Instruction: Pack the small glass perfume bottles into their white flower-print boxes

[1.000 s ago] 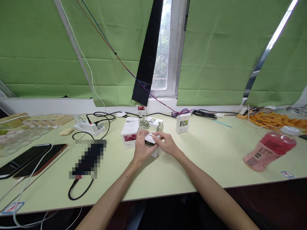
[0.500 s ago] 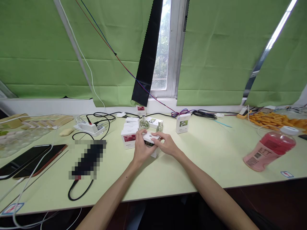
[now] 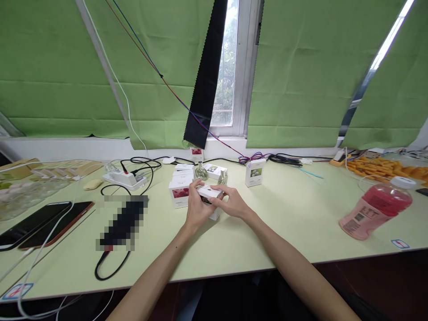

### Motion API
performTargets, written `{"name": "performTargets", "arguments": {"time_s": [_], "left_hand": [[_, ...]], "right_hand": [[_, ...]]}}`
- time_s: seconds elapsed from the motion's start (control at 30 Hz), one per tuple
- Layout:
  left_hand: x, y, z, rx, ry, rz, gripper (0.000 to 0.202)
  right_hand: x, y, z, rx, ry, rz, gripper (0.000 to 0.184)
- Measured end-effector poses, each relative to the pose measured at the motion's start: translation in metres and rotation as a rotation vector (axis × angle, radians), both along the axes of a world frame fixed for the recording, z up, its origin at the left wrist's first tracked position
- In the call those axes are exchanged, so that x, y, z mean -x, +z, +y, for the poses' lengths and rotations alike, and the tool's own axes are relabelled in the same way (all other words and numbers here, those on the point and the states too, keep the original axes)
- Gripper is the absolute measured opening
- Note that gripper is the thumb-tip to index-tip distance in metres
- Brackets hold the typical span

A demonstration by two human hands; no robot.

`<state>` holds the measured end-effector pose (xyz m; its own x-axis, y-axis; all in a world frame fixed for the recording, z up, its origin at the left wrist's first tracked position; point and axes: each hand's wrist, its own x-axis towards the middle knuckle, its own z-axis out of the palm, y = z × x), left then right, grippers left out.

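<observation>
Both my hands meet at the middle of the pale green table [image 3: 267, 232] around a small white box [image 3: 210, 194] with an open top flap. My left hand [image 3: 195, 207] grips the box from the left, fingers curled round it. My right hand [image 3: 232, 201] pinches the flap from the right. Just left of them stands a white box with a red flower picture [image 3: 179, 194], and more small white boxes [image 3: 183, 174] lie behind it. Two small glass bottles [image 3: 201, 171] stand right behind the hands. Another white box with a green picture [image 3: 255, 172] stands farther right.
A pink drink bottle [image 3: 377, 209] lies at the right. Two phones [image 3: 43, 223] and a blurred dark item with a cable [image 3: 122, 223] lie at the left. A white power strip [image 3: 124, 178] and black cables sit at the back. Orange snacks [image 3: 384, 166] lie far right.
The box's top flap has tipped a little under my right fingers, and my left thumb has shifted up along the box. The arms stay in place.
</observation>
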<state>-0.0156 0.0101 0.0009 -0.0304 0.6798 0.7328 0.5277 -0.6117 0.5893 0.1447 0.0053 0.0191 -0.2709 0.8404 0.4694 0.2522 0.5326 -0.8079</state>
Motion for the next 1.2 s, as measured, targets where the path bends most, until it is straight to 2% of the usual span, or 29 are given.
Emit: {"name": "performTargets", "arguments": {"time_s": [0.4, 0.6, 0.83, 1.2], "left_hand": [[-0.0006, 0.0003, -0.0002, -0.004, -0.002, -0.014, 0.079], [-0.0001, -0.002, 0.0019, 0.015, -0.04, -0.038, 0.082], [-0.0021, -0.0005, 0.0002, 0.036, -0.09, -0.084, 0.087], [-0.0024, 0.0002, 0.001, 0.041, -0.065, -0.063, 0.089]], "right_hand": [[-0.0008, 0.0005, -0.0014, -0.025, 0.015, -0.013, 0.051], [0.0018, -0.002, 0.0013, -0.057, 0.02, 0.034, 0.041], [0.0025, 0.003, -0.0004, -0.073, 0.025, 0.022, 0.031], [0.0046, -0.0018, 0.0043, -0.078, -0.052, 0.013, 0.046]]}}
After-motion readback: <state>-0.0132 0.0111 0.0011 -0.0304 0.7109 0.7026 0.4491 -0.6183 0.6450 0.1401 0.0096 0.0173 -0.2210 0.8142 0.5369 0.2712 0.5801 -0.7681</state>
